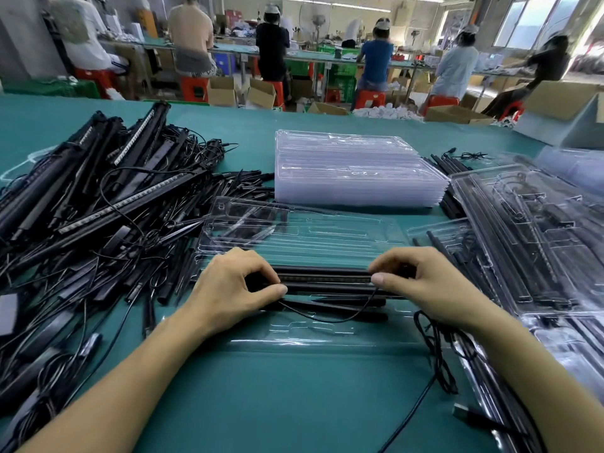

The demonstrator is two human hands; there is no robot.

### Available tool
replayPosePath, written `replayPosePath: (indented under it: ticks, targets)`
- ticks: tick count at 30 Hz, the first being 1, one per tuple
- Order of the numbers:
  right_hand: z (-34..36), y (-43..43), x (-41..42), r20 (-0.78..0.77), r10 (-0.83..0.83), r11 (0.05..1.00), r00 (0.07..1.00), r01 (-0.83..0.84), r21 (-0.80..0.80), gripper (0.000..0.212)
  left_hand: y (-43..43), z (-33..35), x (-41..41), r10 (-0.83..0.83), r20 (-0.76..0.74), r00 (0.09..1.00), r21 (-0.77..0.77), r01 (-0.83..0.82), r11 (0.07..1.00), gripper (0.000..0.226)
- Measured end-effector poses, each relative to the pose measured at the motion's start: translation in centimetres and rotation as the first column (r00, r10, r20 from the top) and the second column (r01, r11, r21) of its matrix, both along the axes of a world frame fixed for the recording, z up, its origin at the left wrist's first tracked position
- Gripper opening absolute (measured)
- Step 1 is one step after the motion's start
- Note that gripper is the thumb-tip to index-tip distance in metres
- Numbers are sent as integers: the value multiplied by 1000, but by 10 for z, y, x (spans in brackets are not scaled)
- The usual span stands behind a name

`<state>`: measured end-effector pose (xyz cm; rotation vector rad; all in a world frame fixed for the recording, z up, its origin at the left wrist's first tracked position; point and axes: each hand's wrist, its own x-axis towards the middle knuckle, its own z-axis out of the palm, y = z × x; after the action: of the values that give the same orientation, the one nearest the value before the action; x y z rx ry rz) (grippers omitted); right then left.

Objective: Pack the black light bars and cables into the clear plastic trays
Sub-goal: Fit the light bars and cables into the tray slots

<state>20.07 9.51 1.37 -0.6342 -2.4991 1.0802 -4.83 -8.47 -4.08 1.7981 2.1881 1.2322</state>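
gripping one black light bar (327, 278) by its ends, the left hand (235, 286) and right hand (421, 282) each curl fingers and thumb round it, probably to keep it level over a long slot of the clear tray (310, 235) on the desk (294, 403). its thin cable (327, 318) trails across the tray. spare trays (353, 171) stacked behind and loose bars (98, 191) heaped left sit within reach. no writing is readable.

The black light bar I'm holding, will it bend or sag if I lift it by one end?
Probably stiff: the light bar spans straight between the left hand and right hand, no sag showing. Likely light, since both hands merely pinch it. The thin cable below it curves in a loose loop, so that part looks floppy and may snag.
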Motion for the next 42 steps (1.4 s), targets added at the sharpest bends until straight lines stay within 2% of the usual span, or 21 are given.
replayPosePath:
  ticks: [3,6,9,11,14,15,17,19,21,23,25,26,27,28,30,31,34,37,39,40,42]
  targets:
    - [11,5,5,-142,-60,979,988,30,-202,18,1,2,2,22,-63,998,10,-22,1000,33]
    - [18,8,3,-243,-196,951,950,124,-282,27,3,7,6,-14,-88,996,27,16,999,35]
    - [24,9,-3,-388,-382,824,839,119,-554,30,6,15,17,-62,-185,981,22,68,997,43]
    - [27,9,-7,-396,-477,726,785,99,-680,28,6,21,33,-11,-288,957,104,43,994,48]
    - [30,11,-14,-350,-538,617,767,75,-784,24,4,38,67,-21,-293,956,233,93,968,41]
    - [30,11,-16,-333,-552,574,764,59,-816,24,3,45,80,-74,-248,966,185,123,975,37]
    - [32,10,-18,-298,-582,468,756,12,-883,23,3,55,103,-134,-149,980,-68,125,990,50]
    - [33,8,-19,-254,-623,334,740,-42,-942,22,6,52,122,-138,-175,975,-317,77,945,65]
    - [32,9,-20,-209,-681,204,702,-92,-975,22,8,49,133,-144,-166,976,-441,57,896,64]
    - [29,9,-20,-182,-719,139,671,-118,-983,21,12,50,133,-155,-150,976,-481,65,874,51]
    - [28,11,-15,-183,-700,187,690,-71,-980,19,13,52,127,-163,-28,986,-471,131,872,42]
    - [29,12,-11,-185,-670,247,719,-20,-969,18,14,54,122,-166,110,980,-440,198,876,40]
    - [28,13,-6,-177,-628,317,757,41,-947,17,14,56,116,-154,303,941,-388,269,881,38]
    - [28,14,-1,-150,-585,383,797,108,-917,16,13,59,110,-119,496,860,-330,314,890,35]
    - [25,16,10,-60,-482,506,874,222,-834,14,12,62,93,-36,709,705,-249,298,922,32]
    - [23,16,16,-7,-416,570,909,255,-781,18,13,62,85,-6,731,683,-231,255,939,31]
    - [22,12,31,151,-232,754,961,276,-596,39,16,59,68,57,705,707,-206,127,970,36]
    - [27,10,41,271,-148,926,951,229,-301,24,18,54,62,69,604,794,-174,47,984,35]
    - [29,10,44,372,-124,978,920,176,-110,3,18,51,55,93,487,869,-111,-45,993,24]
    - [30,9,46,434,-113,988,894,148,-48,10,17,51,51,108,438,893,-80,-81,993,19]
    - [33,3,49,474,-85,992,877,121,-46,21,16,50,43,159,338,927,-31,-158,987,15]
